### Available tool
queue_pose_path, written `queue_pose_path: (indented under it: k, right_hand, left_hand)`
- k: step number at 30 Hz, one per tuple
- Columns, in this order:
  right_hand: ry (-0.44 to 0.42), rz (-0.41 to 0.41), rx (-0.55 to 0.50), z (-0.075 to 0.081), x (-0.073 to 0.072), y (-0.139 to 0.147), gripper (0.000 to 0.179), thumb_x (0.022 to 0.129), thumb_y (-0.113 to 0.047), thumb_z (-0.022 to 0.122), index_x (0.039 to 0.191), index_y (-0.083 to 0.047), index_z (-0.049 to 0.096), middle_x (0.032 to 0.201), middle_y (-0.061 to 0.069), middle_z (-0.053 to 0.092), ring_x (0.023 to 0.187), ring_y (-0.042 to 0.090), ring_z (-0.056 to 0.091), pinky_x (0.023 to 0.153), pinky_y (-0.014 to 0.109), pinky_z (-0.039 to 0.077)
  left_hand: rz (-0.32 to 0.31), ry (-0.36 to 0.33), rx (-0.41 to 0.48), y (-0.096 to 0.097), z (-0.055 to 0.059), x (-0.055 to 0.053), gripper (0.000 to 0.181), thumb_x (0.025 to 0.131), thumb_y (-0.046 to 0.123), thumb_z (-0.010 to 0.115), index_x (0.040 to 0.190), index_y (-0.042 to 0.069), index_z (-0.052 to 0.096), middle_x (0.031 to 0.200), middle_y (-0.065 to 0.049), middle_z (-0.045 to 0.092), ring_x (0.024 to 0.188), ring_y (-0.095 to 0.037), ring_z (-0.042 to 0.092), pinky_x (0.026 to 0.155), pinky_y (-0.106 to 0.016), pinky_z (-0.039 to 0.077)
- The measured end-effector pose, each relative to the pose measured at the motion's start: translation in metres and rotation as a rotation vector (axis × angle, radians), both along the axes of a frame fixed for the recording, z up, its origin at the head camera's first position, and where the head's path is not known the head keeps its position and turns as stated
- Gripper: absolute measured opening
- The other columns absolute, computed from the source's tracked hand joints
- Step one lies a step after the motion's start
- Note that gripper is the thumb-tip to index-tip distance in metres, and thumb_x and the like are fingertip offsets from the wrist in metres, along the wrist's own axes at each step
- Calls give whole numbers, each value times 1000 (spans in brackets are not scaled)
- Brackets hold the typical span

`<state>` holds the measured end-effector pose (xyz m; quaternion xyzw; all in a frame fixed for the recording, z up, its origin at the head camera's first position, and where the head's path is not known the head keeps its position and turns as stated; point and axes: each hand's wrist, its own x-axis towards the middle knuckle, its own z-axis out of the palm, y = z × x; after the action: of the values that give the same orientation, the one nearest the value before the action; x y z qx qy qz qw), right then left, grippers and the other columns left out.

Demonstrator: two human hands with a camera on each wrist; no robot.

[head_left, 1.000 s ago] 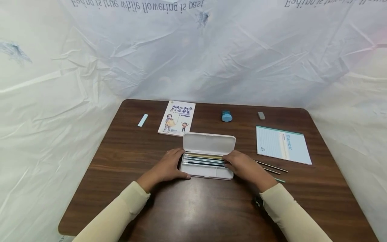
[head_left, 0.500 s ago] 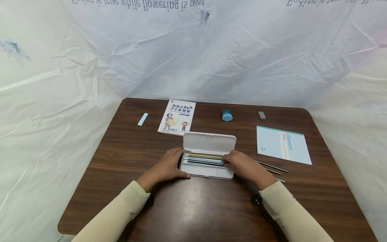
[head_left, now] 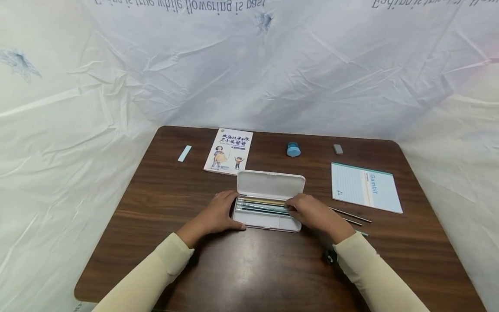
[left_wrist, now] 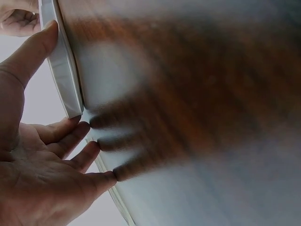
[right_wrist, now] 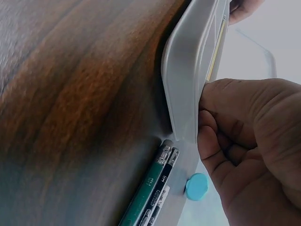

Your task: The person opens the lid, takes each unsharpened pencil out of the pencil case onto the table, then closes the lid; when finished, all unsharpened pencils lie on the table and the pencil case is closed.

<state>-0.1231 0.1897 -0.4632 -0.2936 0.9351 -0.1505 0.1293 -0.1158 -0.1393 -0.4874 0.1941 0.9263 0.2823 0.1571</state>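
Observation:
A white pencil case (head_left: 257,220) lies on the table with its lid (head_left: 270,184) raised. Several pencils (head_left: 263,209) lie side by side in it, gold at the back and green at the front. My left hand (head_left: 219,213) holds the case's left end, thumb on the front edge and fingers at the side. In the left wrist view the thumb lies against the case wall (left_wrist: 66,80). At the right end my right hand (head_left: 315,214) pinches at the pencils inside the case. Its fingers are curled, and its fingertips are partly hidden.
More pencils (head_left: 352,213) lie right of the case, partly under the right arm. Behind stand a picture book (head_left: 228,151), a pale blue strip (head_left: 184,154), a blue pot-shaped object (head_left: 293,149) and a grey eraser (head_left: 338,149). A notebook (head_left: 366,187) lies to the right.
The front pencils in the case have shifted or turned, and green with lettering now shows. My right fingers have moved slightly left; the left hand stays in place.

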Motion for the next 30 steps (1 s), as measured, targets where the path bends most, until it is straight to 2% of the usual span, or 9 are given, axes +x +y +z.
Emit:
queue_pose_path:
  k: [5,10,15,20,24,30]
  right_hand:
    - [-1,-25,-26,-2,1,2,20,103,-4,78,123,-2,81,113,11,81,100,19,73,83,38,65]
    - [32,-106,-94,-2,8,18,20,104,-8,78,124,-5,80,109,5,78,94,13,66,78,37,61]
    - [124,-175,-131,13,24,58,24,104,-11,79,127,-7,80,107,3,77,91,11,66,74,38,60]
    - [196,-244,-77,22,47,107,22,101,-10,81,124,-7,81,112,8,80,98,22,75,78,46,65]
    - [186,-290,-49,19,62,140,19,98,-7,84,117,-8,81,107,5,79,95,21,76,76,45,66]
    - [175,-318,-46,3,75,172,22,95,-7,86,116,-7,80,103,-2,77,91,15,74,73,36,64]
  left_hand:
    - [-3,1,-4,2,-1,-1,104,83,43,100,162,-1,50,168,-22,52,162,-41,43,140,-63,24]
    - [-10,3,-10,5,-1,-2,105,83,44,100,162,-1,50,168,-23,52,162,-42,43,140,-62,25]
    - [-19,9,7,6,-1,-2,103,83,41,100,162,-2,49,167,-24,52,162,-44,43,140,-63,25]
    - [-12,5,17,4,0,-1,104,82,38,101,161,-3,49,166,-26,51,161,-48,42,137,-67,27]
    - [4,-20,2,3,2,0,105,82,39,101,163,-2,49,168,-24,50,162,-46,40,138,-65,27]
    - [12,-29,0,3,2,0,105,83,41,101,163,-1,48,169,-24,49,163,-46,40,139,-63,27]
